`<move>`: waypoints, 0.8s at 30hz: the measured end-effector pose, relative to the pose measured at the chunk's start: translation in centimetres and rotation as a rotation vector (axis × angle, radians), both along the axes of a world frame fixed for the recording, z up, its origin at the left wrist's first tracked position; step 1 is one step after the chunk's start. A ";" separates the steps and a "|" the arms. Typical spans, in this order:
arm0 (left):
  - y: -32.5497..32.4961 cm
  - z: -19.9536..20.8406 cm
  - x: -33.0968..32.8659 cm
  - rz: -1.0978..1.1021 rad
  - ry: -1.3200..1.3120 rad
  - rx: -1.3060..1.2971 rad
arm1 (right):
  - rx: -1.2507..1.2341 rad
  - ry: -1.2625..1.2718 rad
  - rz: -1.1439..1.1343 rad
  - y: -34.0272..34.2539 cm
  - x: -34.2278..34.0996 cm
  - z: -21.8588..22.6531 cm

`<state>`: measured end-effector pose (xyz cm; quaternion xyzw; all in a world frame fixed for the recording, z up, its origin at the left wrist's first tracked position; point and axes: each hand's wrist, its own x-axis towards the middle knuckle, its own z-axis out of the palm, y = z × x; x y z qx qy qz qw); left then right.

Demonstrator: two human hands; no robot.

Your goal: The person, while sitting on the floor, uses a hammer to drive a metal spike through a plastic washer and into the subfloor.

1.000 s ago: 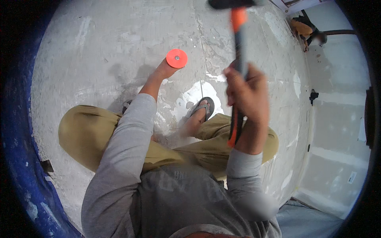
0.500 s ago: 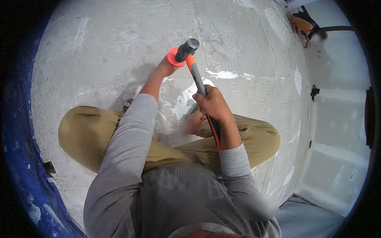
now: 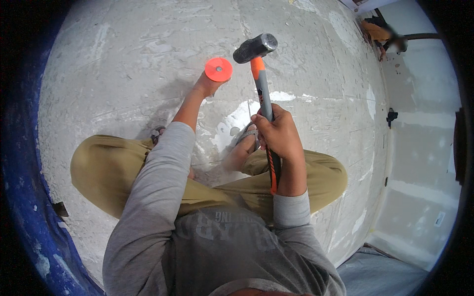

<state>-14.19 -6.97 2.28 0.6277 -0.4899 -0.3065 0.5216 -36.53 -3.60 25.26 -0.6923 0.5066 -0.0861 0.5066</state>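
Observation:
My left hand (image 3: 209, 86) is closed beneath the round orange hand guard of a chisel (image 3: 218, 69). Only the guard and the metal striking end at its centre show from above; the shank and tip are hidden. In my right hand (image 3: 282, 132) is a sledgehammer (image 3: 261, 79) with a short grey, orange and black handle, gripped around the middle. Its dark steel head hangs to the right of the guard, apart from it. Below both hands lies a rough grey floor (image 3: 163, 44) with ridged residue and white patches.
My bent legs (image 3: 108, 158) and sandalled feet (image 3: 249, 138) are close under my arms. Blue sheeting (image 3: 22, 197) runs along the left edge. A pale patched wall (image 3: 419, 133) rises on the right, with a grey sheet (image 3: 380, 271) at its base. Another person (image 3: 382, 33) is at the far right.
The hammer head has come off the chisel's end, moving up and to the right with my right hand. My left hand stays nearly in place, and the guard now shows fully.

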 end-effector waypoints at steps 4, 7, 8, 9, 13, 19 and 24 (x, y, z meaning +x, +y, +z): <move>-0.3 -2.2 -0.2 -0.065 -0.083 -0.079 | -0.008 -0.078 -0.018 0.6 0.3 2.5; -0.6 -2.0 -1.0 -0.069 -0.101 -0.029 | -0.042 -0.174 -0.069 0.8 -0.2 5.7; -0.7 -1.4 -1.3 -0.065 -0.086 0.005 | -0.070 -0.213 -0.093 0.8 -0.3 7.5; -0.6 -1.1 -1.3 -0.082 -0.087 0.012 | -0.148 -0.283 -0.119 0.9 -0.3 9.1; -1.3 -0.7 -1.9 -0.149 -0.133 0.057 | -0.470 -0.719 -0.179 0.1 0.6 14.3; -1.1 0.6 -1.7 -0.159 -0.117 0.173 | -0.443 -0.325 -0.160 -2.0 0.4 3.3; -0.3 0.6 -1.5 -0.214 -0.059 0.018 | -0.025 0.191 0.034 -1.6 -1.3 -6.3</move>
